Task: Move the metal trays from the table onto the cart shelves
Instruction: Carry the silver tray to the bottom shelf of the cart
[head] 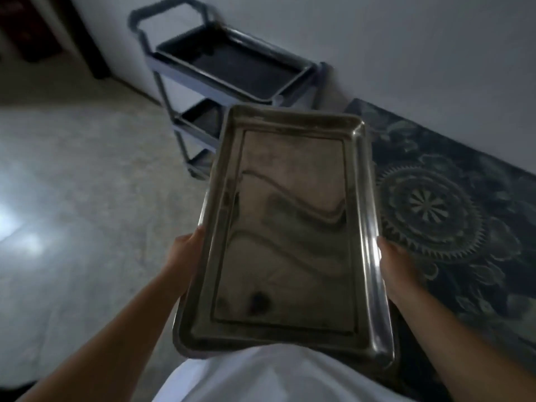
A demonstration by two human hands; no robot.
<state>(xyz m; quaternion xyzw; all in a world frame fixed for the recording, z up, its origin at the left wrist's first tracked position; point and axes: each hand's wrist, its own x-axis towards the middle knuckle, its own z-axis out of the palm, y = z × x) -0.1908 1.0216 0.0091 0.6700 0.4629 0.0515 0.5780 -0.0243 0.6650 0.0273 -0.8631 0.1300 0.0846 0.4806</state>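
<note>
I hold a large shiny rectangular metal tray (290,227) level in front of my body, long side pointing away from me. My left hand (185,256) grips its left rim and my right hand (397,265) grips its right rim. Ahead stands the cart (232,74), a three-shelf metal trolley against the wall. A dark tray (229,65) lies on its top shelf. The held tray's far end hides part of the middle shelf (200,117) and lower shelf (200,162). The table is out of view.
A dark patterned rug (441,204) lies on the floor to the right along the white wall (406,53). Pale speckled floor (87,184) spreads to the left. A dark doorway or furniture piece (43,27) sits at the top left.
</note>
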